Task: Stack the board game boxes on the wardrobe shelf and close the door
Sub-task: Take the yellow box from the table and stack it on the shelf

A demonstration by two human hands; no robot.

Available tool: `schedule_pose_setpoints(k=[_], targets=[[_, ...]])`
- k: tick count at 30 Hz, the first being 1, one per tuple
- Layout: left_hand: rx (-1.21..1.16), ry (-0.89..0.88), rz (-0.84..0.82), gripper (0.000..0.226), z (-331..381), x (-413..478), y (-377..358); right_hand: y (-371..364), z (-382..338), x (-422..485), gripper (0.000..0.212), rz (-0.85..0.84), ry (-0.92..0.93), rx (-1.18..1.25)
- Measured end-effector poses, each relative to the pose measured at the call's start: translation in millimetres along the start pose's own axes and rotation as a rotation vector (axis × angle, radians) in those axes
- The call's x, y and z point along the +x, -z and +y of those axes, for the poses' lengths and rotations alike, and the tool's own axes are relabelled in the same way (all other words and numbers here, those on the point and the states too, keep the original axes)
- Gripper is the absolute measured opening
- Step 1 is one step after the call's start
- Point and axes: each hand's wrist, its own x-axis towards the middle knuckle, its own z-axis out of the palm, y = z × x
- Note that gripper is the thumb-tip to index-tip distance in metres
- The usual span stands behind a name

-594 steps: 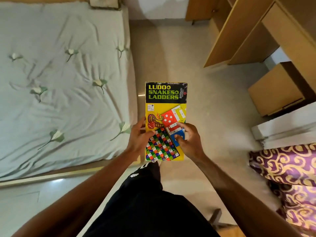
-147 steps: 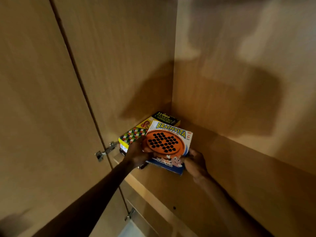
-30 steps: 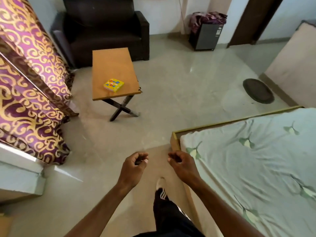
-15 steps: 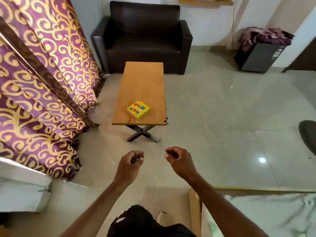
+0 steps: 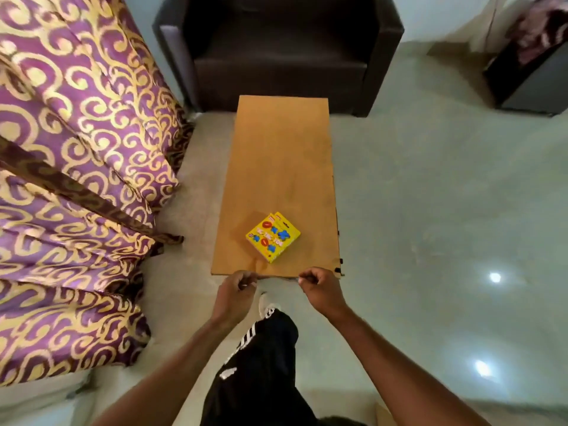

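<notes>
A small yellow game box point(image 5: 273, 237) with red and blue symbols lies flat near the front end of a long wooden table point(image 5: 279, 161). My left hand point(image 5: 235, 293) hovers at the table's near edge, fingers curled in, holding nothing. My right hand point(image 5: 319, 289) is beside it at the same edge, also loosely curled and empty. Both hands are just short of the box. The wardrobe and its shelf are out of view.
A dark armchair point(image 5: 279, 41) stands behind the table's far end. Purple and gold curtains point(image 5: 70, 179) hang along the left. A dark cabinet with cloth on top point(image 5: 531, 63) is at the back right. Pale glossy floor point(image 5: 445, 210) lies to the right.
I have walked up to the table; the yellow box and table are now much closer, directly in front of my hands. Both hands stay curled and empty.
</notes>
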Motion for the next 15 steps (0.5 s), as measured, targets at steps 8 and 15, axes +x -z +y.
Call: schedule_pose_setpoints(k=[8,15], targets=[[0.357,0.147,-0.269,0.032,-13,186,-12,-74,4,153,0.016,-0.075,-0.356,0.07],[0.596,0.093,-0.326,0.084,-30,291,-50,-116,20,232,0.041,-0.063,-0.459,0.195]])
